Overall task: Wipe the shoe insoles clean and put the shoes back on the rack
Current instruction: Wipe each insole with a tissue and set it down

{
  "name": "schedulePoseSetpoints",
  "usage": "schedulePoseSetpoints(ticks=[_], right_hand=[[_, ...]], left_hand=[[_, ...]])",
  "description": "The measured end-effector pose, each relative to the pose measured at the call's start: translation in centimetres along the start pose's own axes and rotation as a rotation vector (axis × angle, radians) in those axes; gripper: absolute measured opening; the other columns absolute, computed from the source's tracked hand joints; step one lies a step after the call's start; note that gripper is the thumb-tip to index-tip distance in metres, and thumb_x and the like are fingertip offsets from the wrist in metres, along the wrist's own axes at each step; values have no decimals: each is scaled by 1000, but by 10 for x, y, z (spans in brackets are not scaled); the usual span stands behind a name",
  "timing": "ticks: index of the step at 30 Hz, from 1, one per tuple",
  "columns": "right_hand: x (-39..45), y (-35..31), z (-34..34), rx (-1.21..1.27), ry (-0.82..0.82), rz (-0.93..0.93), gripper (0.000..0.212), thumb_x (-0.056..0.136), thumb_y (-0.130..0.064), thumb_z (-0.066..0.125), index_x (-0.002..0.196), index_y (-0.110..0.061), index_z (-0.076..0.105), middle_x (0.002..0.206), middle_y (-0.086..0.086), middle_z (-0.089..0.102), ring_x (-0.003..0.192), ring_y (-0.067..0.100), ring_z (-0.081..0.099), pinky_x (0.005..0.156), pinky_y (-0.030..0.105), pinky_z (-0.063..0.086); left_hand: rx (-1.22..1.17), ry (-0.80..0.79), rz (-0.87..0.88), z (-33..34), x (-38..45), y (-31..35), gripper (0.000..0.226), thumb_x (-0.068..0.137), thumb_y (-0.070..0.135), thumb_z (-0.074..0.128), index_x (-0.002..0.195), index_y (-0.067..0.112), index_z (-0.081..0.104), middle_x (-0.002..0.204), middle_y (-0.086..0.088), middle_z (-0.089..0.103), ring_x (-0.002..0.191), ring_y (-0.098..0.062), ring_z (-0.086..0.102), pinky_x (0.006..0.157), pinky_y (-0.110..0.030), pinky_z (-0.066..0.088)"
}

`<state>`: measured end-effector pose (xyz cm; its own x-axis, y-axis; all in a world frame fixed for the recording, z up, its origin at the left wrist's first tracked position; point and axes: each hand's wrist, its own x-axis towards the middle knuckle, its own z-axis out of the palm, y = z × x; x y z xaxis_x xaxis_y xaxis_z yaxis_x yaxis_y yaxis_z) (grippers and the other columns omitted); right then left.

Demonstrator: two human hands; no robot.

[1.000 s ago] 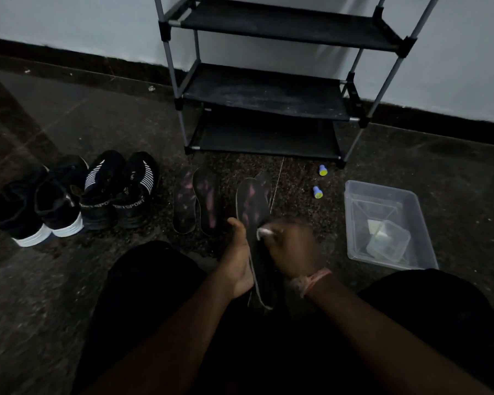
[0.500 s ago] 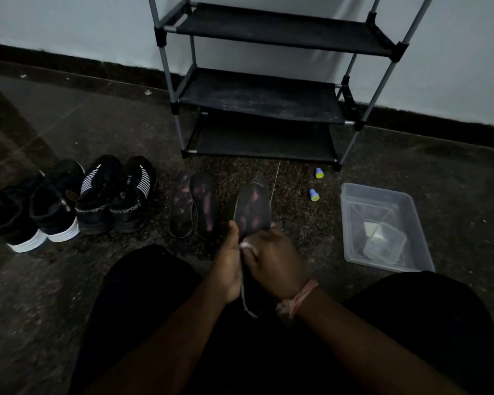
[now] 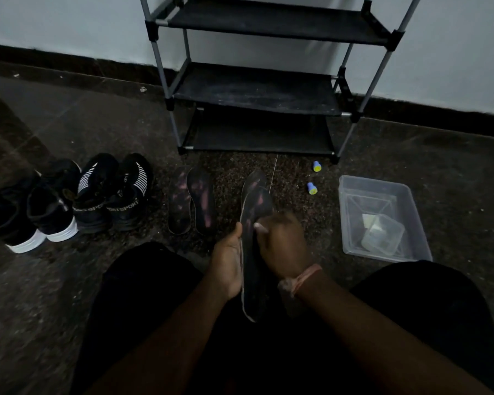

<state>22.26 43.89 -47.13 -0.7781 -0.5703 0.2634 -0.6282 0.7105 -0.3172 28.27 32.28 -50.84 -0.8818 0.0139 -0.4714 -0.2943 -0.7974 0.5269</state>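
Note:
My left hand [image 3: 228,266] grips a dark insole [image 3: 253,252] by its left edge, holding it upright over my lap. My right hand [image 3: 283,249] pinches a small white wipe [image 3: 259,227] against the insole's face. Another insole [image 3: 254,179] lies on the floor just behind the held one. Two more insoles [image 3: 191,201] with pinkish worn patches lie side by side to the left. Two pairs of black shoes [image 3: 69,201] stand at the far left. The black three-shelf rack [image 3: 257,89] stands against the wall, its shelves bare.
A clear plastic tub [image 3: 382,220] with a smaller clear container inside sits on the floor at the right. Two small blue and yellow caps [image 3: 313,178] lie near the rack's right foot. My knees in dark clothing fill the bottom of the view.
My right hand with the wipe slid down the insole toward me and has now come back up it. The left hand keeps its grip.

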Motion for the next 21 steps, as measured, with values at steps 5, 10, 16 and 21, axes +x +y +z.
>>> schedulePoseSetpoints(ticks=[5,10,16,21], right_hand=[[-7,-10,13,17,-104,-94,23,88,-25,48,70,-21,62,76,2,68,75,26,61,81,45,45],[-2,-8,2,-9,-91,-34,24,84,-22,48,64,-19,60,70,8,65,68,31,60,77,43,45],[3,8,1,-182,-16,-22,29,89,-25,46,71,-19,68,75,5,69,73,28,62,77,41,43],[-22,-26,16,-18,-161,-208,25,86,-23,48,64,-19,58,69,8,64,68,28,58,78,40,42]], left_hand=[[-34,25,122,0,-1,8,49,106,32,32,137,5,59,131,-19,66,120,-30,65,104,-43,46],[-79,5,104,0,-1,5,50,106,33,32,141,7,57,136,-19,63,128,-33,59,110,-45,42],[-57,-14,110,3,-2,7,51,108,35,28,136,7,60,134,-17,65,121,-30,65,102,-45,45],[-44,37,145,-3,2,7,49,107,37,33,132,7,63,132,-20,66,117,-32,66,99,-44,48]])
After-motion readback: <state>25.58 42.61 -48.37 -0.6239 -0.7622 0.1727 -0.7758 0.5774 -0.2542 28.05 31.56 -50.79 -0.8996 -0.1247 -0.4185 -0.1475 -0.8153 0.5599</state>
